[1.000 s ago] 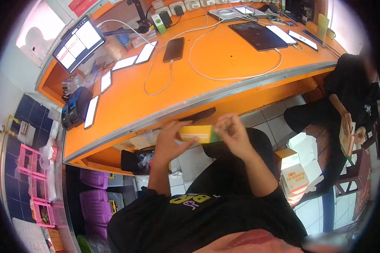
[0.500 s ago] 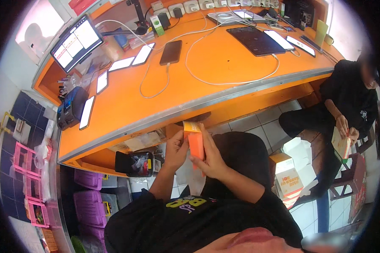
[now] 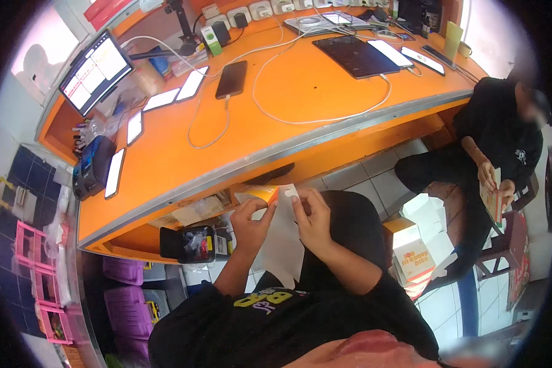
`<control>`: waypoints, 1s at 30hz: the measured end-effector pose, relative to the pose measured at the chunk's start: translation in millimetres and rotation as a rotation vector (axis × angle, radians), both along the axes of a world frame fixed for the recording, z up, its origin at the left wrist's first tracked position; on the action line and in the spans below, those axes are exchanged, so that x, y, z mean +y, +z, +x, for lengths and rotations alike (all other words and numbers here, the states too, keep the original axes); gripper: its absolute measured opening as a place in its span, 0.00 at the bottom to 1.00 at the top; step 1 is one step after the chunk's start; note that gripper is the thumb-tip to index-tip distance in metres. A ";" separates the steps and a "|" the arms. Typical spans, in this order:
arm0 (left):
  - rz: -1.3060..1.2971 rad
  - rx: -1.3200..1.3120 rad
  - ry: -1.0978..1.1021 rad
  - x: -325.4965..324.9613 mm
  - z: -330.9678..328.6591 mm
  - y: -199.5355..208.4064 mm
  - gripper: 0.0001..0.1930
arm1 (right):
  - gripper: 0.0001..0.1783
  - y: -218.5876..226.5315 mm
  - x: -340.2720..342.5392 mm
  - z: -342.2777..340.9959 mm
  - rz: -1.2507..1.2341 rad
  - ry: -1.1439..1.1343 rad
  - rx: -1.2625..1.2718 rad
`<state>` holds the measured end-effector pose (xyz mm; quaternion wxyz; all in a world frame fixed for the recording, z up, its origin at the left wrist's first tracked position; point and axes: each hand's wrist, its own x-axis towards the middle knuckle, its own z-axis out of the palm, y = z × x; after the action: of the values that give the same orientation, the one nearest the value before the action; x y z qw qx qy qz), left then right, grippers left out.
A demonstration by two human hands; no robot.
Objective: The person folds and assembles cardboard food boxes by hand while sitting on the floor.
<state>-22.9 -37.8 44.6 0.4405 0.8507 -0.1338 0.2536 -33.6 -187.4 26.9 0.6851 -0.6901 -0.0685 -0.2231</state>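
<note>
A folding carton (image 3: 281,248) hangs between my hands above my lap, its plain white side facing me and a yellow and orange printed flap turned over at the upper left. My left hand (image 3: 253,226) pinches it at the upper left, by the printed flap. With thumb and fingers, my right hand (image 3: 314,222) grips the upper right edge, beside a small notch or hole. To the right stands an assembled white and orange carton (image 3: 414,256) with its flaps raised, next to several white cartons or flaps.
An orange desk (image 3: 288,144) with a metal edge spans the front, bearing phones, a dark tablet (image 3: 356,56), cables and a monitor (image 3: 96,72). A black bin (image 3: 188,245) and purple crates (image 3: 127,311) are below left. At right a seated person (image 3: 500,132) holds another carton.
The carton has turned from its orange outer face to its white side and spread out flatter. My hands have moved apart slightly. The whole view has shifted a little.
</note>
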 end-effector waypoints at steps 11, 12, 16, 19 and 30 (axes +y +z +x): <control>-0.153 0.137 -0.199 -13.3 -7.1 -3.3 0.08 | 0.05 19.2 -6.7 -2.6 -0.090 -0.047 -0.091; -0.254 0.243 -0.200 -10.6 -7.0 -4.6 0.09 | 0.06 18.9 -8.4 -1.8 -0.145 -0.021 -0.098; -0.300 0.268 -0.253 -2.0 -2.1 -6.9 0.09 | 0.06 8.6 -12.8 9.0 -0.305 -0.045 -0.299; -0.388 0.375 -0.270 1.8 -1.0 -12.5 0.08 | 0.07 13.1 -12.5 7.3 -0.383 -0.038 -0.350; -0.625 0.284 -0.231 -21.9 -6.0 -10.3 0.04 | 0.18 13.9 17.1 -17.8 -0.758 -0.245 -0.229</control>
<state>-28.9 -59.8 34.3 0.7193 0.6809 -0.0825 0.1104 -51.4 -170.3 40.8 0.3386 -0.8673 -0.1389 -0.3374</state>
